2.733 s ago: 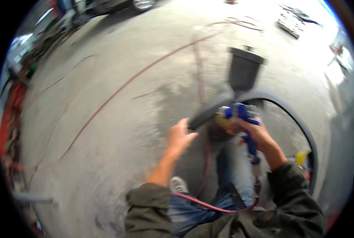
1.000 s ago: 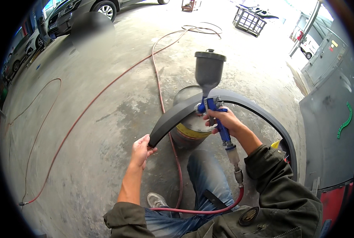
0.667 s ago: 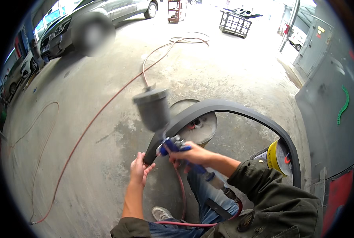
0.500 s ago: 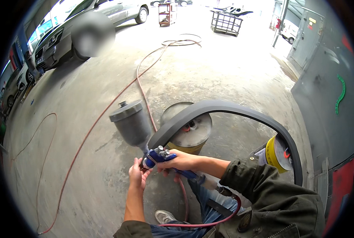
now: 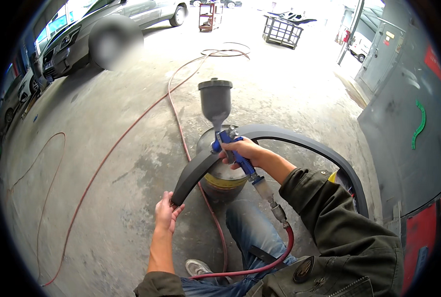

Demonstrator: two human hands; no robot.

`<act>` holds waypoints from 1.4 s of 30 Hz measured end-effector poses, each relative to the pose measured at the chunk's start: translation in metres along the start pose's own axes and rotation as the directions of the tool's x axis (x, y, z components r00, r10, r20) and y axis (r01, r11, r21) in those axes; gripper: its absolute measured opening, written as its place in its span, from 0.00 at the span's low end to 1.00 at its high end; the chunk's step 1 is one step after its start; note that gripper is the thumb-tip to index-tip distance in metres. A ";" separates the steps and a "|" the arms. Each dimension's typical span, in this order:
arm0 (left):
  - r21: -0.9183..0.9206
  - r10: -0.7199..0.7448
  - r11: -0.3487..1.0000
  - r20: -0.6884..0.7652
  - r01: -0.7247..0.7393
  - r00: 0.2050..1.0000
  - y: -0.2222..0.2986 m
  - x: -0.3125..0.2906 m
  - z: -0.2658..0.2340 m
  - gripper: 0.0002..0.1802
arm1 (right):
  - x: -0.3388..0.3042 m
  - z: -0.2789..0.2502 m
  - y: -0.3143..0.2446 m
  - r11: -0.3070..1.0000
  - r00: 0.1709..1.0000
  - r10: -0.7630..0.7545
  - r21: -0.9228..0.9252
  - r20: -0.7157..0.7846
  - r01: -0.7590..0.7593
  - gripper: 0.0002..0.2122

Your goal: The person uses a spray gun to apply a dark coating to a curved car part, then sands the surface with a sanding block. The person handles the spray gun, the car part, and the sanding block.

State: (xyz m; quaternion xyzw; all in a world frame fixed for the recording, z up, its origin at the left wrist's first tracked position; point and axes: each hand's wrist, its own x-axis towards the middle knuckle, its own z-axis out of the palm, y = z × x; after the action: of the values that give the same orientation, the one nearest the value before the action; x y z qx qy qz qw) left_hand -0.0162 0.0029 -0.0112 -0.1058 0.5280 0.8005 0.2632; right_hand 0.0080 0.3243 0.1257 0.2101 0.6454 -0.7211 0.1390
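Observation:
My right hand (image 5: 246,150) grips the handle of a blue spray gun (image 5: 244,164), its grey paint cup (image 5: 216,103) upright on top. From the handle's lower end a red air hose (image 5: 288,243) curves down past my leg. The dark grey wheel arch trim (image 5: 194,172) bends in a long arc from left to right, partly over a round metal drum (image 5: 224,187) with a yellow band. My left hand (image 5: 167,213) has its fingers closed around the trim's near left end. The gun is above the trim's left part and hides some of it.
A long red hose (image 5: 126,134) snakes over the concrete floor. At right a second yellow drum (image 5: 333,176) shows behind the trim, near a grey panel (image 5: 391,119). A car (image 5: 67,49) is parked at far left; a red cart (image 5: 209,17) and a black crate (image 5: 282,32) stand farther back.
The spray gun has moved up and right, away from my left hand, and its cup now stands upright instead of tilted left. The trim's left end has shifted down and left.

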 end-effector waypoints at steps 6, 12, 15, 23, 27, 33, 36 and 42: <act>0.005 -0.004 1.000 -0.015 0.004 1.000 -0.001 0.001 -0.001 0.24 | 0.000 0.003 -0.002 0.999 0.997 -0.034 -0.009 -0.067 0.034 0.13; 0.031 -0.009 0.999 -0.011 0.009 1.000 0.007 -0.006 0.010 0.22 | -0.004 0.025 0.003 0.999 0.999 0.013 -0.040 0.043 -0.012 0.13; 0.041 -0.004 0.999 0.000 0.004 1.000 0.009 -0.010 0.011 0.22 | 0.001 0.024 0.005 0.998 0.999 0.012 -0.065 0.053 -0.009 0.14; 0.057 0.004 0.998 -0.001 -0.004 1.000 0.012 -0.023 0.014 0.24 | 0.012 0.001 0.001 0.995 0.991 -0.041 -0.093 -0.126 0.029 0.14; 0.056 0.013 0.998 -0.020 -0.011 1.000 0.011 -0.025 0.013 0.25 | 0.013 -0.003 0.003 0.996 0.989 -0.045 -0.086 -0.141 0.033 0.14; 0.052 0.019 0.998 -0.013 -0.019 1.000 0.012 -0.023 0.011 0.24 | 0.006 0.014 0.006 0.998 0.999 -0.010 -0.060 -0.051 0.007 0.12; 0.044 0.025 0.999 -0.010 -0.025 1.000 0.012 -0.022 0.013 0.22 | 0.000 0.029 0.007 0.997 1.000 0.004 -0.078 0.003 -0.004 0.12; 0.057 0.018 0.998 -0.024 -0.016 1.000 0.011 -0.018 0.012 0.21 | -0.010 0.062 0.011 0.992 0.995 0.045 -0.120 0.084 -0.035 0.11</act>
State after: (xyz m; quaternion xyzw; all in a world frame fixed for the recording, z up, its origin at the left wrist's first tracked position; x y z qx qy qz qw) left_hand -0.0054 0.0048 0.0102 -0.1036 0.5546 0.7860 0.2528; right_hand 0.0145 0.2610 0.1258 0.1828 0.6761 -0.6871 0.1934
